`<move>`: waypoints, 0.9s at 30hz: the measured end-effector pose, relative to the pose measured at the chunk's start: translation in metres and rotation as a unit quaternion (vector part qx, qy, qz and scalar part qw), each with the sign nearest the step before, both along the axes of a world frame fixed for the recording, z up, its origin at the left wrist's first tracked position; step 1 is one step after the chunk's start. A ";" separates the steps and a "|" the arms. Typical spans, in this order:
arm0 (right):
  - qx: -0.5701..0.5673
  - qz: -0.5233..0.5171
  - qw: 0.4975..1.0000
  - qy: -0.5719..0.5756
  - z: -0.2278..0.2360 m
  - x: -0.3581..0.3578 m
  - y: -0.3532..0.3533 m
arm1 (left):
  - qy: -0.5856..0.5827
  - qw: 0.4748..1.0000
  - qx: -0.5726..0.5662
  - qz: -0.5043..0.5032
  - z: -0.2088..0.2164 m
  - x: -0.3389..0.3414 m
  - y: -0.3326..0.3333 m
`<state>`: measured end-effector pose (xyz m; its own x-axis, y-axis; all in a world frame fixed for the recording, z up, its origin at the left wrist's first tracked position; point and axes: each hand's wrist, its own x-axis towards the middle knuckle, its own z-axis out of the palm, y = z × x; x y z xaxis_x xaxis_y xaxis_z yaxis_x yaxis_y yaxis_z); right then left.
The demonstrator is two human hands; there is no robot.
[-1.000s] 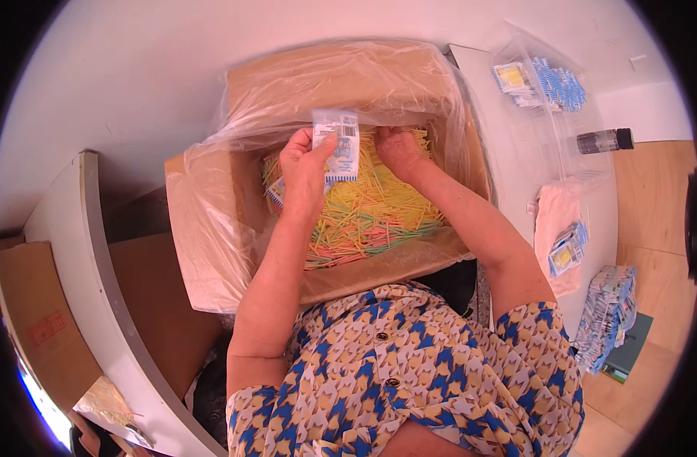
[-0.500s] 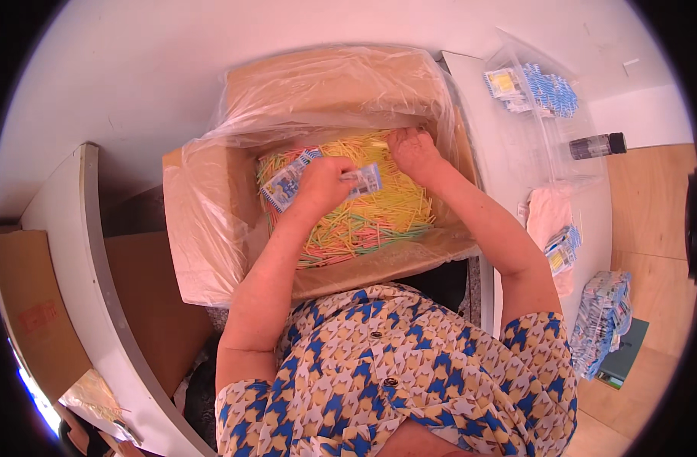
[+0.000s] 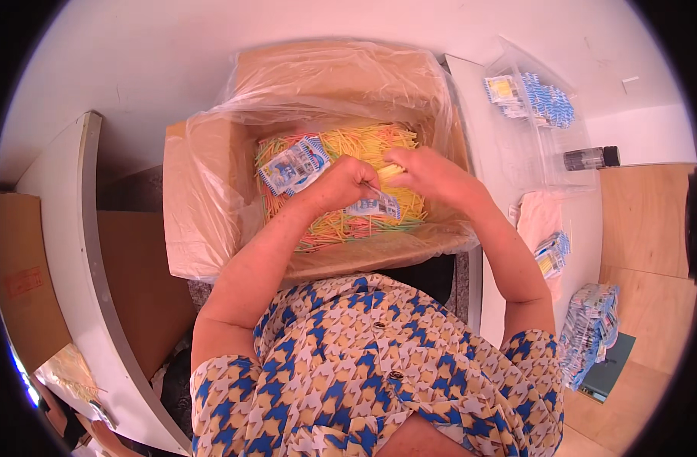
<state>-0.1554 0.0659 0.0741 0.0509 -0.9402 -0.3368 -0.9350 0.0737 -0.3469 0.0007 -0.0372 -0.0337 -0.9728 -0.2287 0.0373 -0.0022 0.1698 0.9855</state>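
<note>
My left hand (image 3: 342,184) is closed on a small blue-and-clear packet (image 3: 379,206), held over the sticks. Close beside it, my right hand (image 3: 434,175) pinches a small bundle of thin yellow sticks (image 3: 391,172) near the packet's upper edge; whether any stick is inside the packet I cannot tell. Below both hands lies a heap of thin sticks (image 3: 329,238) in yellow, pink and green. They fill a cardboard box (image 3: 335,70) lined with clear plastic film. More blue-and-white packets (image 3: 294,166) lie on the heap, left of my left hand.
On the right, a clear plastic bin (image 3: 527,156) holds blue-striped packets (image 3: 548,103). A dark-capped bottle (image 3: 590,158), a pink cloth (image 3: 537,225) with filled packets (image 3: 553,254), and a stack of packets (image 3: 590,331) are there too. A white panel edge (image 3: 97,251) stands left, with brown cardboard (image 3: 25,282) beyond.
My right hand has come up from the heap toward my left hand with yellow sticks in its fingers. The left hand has shifted right and nearer to me with its packet.
</note>
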 end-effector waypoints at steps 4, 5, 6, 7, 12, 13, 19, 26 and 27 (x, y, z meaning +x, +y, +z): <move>0.044 -0.239 0.939 -0.242 0.016 -0.010 0.017 | 0.028 0.999 0.026 0.005 0.007 0.004 0.001; 0.039 -0.241 0.940 -0.239 0.012 -0.011 0.022 | 0.036 0.997 0.072 0.012 0.009 0.002 0.001; -0.045 -0.314 0.907 -0.276 -0.003 -0.013 0.028 | 0.043 0.992 0.118 0.020 0.011 0.002 0.000; -0.128 -0.382 0.862 -0.309 -0.013 -0.014 0.033 | 0.045 0.992 0.116 0.019 0.012 0.001 0.001; -0.209 -0.429 0.763 -0.436 -0.037 0.032 0.029 | 0.065 0.982 0.166 0.063 0.013 0.002 -0.001; -0.198 -0.470 0.712 -0.483 -0.038 0.040 0.025 | 0.064 0.982 0.164 0.062 0.013 0.002 -0.001; -0.185 -0.426 0.727 -0.505 -0.043 0.036 0.023 | 0.054 0.970 0.234 0.036 0.012 0.003 0.003; -0.302 -0.283 0.896 -0.158 -0.039 0.037 0.007 | 0.085 0.993 0.070 0.044 0.006 0.001 0.012; -0.304 -0.286 0.895 -0.158 -0.044 0.037 0.003 | 0.084 0.994 0.044 0.055 0.006 0.000 0.013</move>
